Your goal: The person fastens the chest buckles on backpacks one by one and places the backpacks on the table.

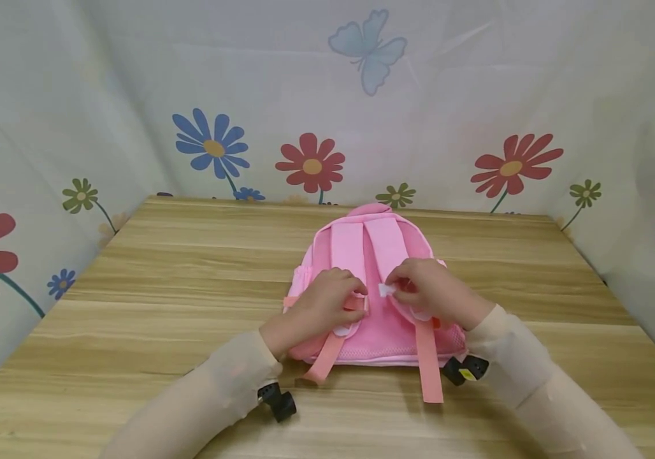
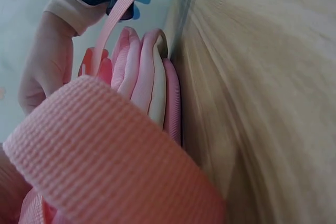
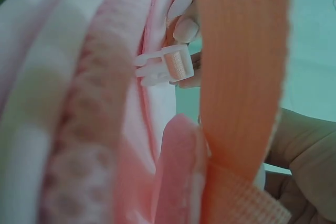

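Has a pink backpack lying near the middle of the wooden table, back panel upward and top pointed away. Curls the fingers of the left hand toward the thumb beside the lower part of the left shoulder strap, pinching an orange strap. Pinches a small white clip between thumb and fingertips of the right hand, near the lower part of the right shoulder strap, apart from the left fingertips. Cannot tell how the outer fingers lie on either side. Shows, from the right wrist, a pronged white buckle threaded with orange webbing, next to fingertips; cannot tell to which hand to assign them, nor whether to count buckle and clip as one. Leaves one loose tail and another loose tail trailing past the backpack's near edge. Wears pale sleeves and a black camera at each wrist. Faces a white cloth printed with flowers and a blue butterfly.
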Available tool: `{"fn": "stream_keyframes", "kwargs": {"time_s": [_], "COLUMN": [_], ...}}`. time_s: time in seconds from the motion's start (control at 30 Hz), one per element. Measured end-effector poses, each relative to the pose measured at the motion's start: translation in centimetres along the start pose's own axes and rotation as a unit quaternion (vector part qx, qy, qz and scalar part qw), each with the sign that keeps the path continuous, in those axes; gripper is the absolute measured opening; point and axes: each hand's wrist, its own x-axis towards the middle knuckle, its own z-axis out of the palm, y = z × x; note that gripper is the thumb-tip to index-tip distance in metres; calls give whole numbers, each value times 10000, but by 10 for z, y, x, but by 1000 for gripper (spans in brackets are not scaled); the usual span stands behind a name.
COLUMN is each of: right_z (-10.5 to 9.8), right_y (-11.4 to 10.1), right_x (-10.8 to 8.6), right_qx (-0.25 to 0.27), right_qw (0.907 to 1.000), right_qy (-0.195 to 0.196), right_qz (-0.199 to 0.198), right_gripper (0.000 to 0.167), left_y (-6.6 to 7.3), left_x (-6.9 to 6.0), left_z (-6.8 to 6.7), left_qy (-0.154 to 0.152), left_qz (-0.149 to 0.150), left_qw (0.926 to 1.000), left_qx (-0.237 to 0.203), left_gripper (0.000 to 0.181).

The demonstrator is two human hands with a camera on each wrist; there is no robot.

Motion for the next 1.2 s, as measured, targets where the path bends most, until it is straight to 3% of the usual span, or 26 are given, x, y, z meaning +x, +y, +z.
{"fn": "stream_keyframes", "kwargs": {"time_s": [0.27,0.47,0.9,1.2], "right_z": [10,18,30,34], "right_y": [10,16,23,25], "right_x": [-3,-5,-8,-8], "right_qx": [165,197,178,339], "right_qw": [9997,9987,9961,9949], "right_qy": [126,338,617,766], "right_qz": [-83,-327,-604,-569], "right_gripper": [18,16,14,15], "left_y": [3,3,-8,-15], "left_x": [3,2,-9,-16], "left_z": [2,3,2,1], "left_qy": [-96,-70,635,898], "left_qz": [-58,-118,111,-107], "left_qw": [9995,9996,9979,9953], "left_qx": [309,265,88,-346], "left_gripper": [25,22,15,15]}}
